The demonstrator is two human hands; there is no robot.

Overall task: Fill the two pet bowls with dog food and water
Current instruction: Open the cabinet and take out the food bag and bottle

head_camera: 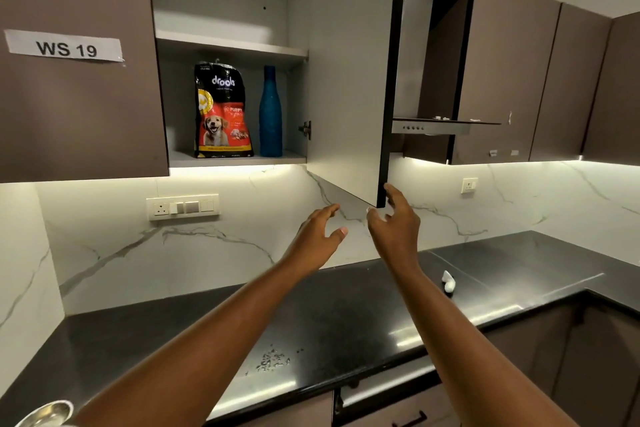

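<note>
An upper cabinet stands open, its door (349, 73) swung out to the right. On the lower shelf a black and red dog food bag (223, 111) stands upright, with a blue bottle (270, 113) just right of it. My right hand (394, 222) is raised at the door's bottom corner, fingers spread, fingertips touching or nearly touching the dark edge. My left hand (320, 234) hovers open below the door, holding nothing. A steel pet bowl (45, 414) shows partly at the bottom left corner of the black counter (173, 340); I see only this one bowl.
A range hood (440, 125) hangs right of the open door. A small white object (448, 281) lies on the counter at right. Dark crumbs (273, 360) are scattered near the counter's front edge. A switch panel (183, 206) is mounted on the marble backsplash.
</note>
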